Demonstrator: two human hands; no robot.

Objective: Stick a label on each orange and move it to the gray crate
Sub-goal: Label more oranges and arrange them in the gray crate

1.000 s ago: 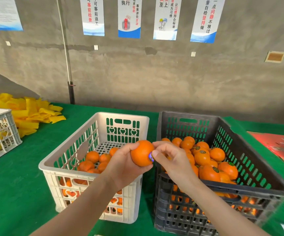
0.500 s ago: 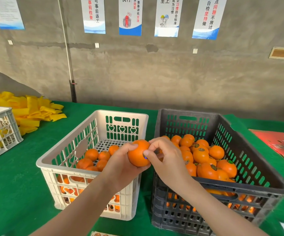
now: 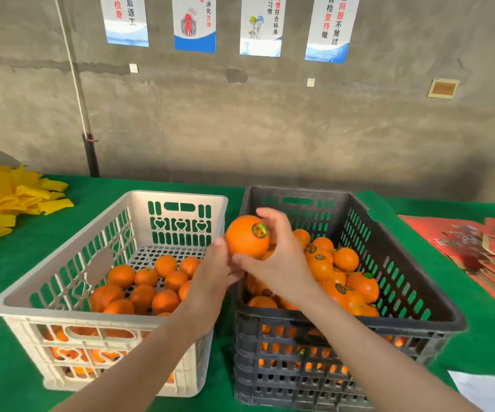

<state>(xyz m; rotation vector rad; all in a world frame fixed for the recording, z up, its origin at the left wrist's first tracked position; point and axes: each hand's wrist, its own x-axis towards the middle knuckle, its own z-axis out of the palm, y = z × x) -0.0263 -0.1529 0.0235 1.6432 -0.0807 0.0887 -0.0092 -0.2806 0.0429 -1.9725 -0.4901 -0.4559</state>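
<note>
At mid-frame the right hand (image 3: 281,258) clasps a round orange fruit (image 3: 244,239) bearing a shiny round label (image 3: 259,230), above the left rim of the dark gray plastic crate (image 3: 299,190). The blurred left hand (image 3: 212,275) touches its lower left; whether it grips cannot be told.

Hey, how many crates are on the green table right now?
2. The white crate is on the left and the gray crate stands right beside it on the right. More could sit outside the picture.
</note>
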